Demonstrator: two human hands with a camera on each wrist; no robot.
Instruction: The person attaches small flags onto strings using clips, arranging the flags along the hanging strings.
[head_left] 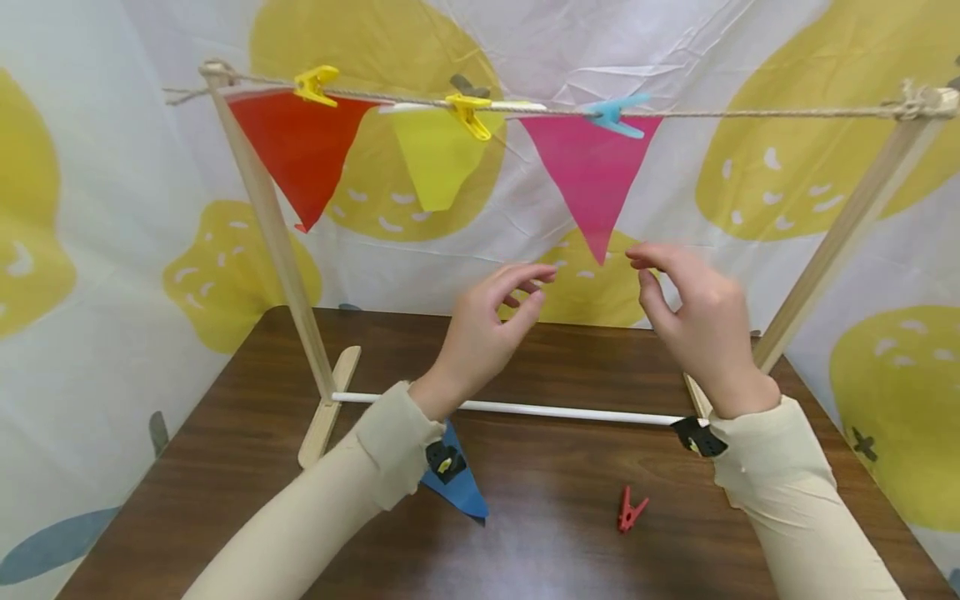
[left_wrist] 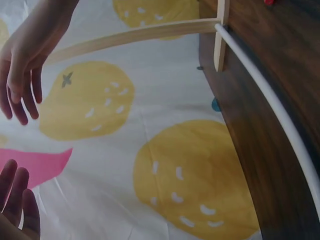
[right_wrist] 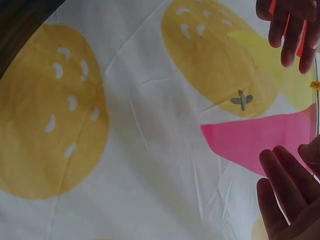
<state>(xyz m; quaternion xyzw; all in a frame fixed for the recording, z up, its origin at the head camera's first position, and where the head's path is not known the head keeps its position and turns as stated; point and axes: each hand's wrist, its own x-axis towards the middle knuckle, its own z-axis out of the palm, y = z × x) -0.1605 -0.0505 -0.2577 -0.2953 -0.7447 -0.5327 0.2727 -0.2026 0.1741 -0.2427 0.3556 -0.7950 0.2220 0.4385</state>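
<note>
A pink pennant (head_left: 592,175) hangs from a string (head_left: 750,113), with a light-blue clothespin (head_left: 617,115) at its top edge. Just below and left of its tip is my left hand (head_left: 491,321), fingers loosely bent and holding nothing. My right hand (head_left: 697,317) is raised to the right of the tip, also with nothing in its relaxed fingers. The right wrist view shows the pink pennant (right_wrist: 260,137) between both hands. Further left on the string hang a red pennant (head_left: 303,150) and a yellow pennant (head_left: 438,158), each under a yellow clothespin (head_left: 317,86).
Wooden posts (head_left: 273,225) hold the string, joined low down by a white rod (head_left: 570,411). On the brown table (head_left: 547,550) lie a blue pennant (head_left: 461,483), partly hidden by the left sleeve, and a red clothespin (head_left: 630,510). A fruit-print cloth (head_left: 360,275) hangs behind.
</note>
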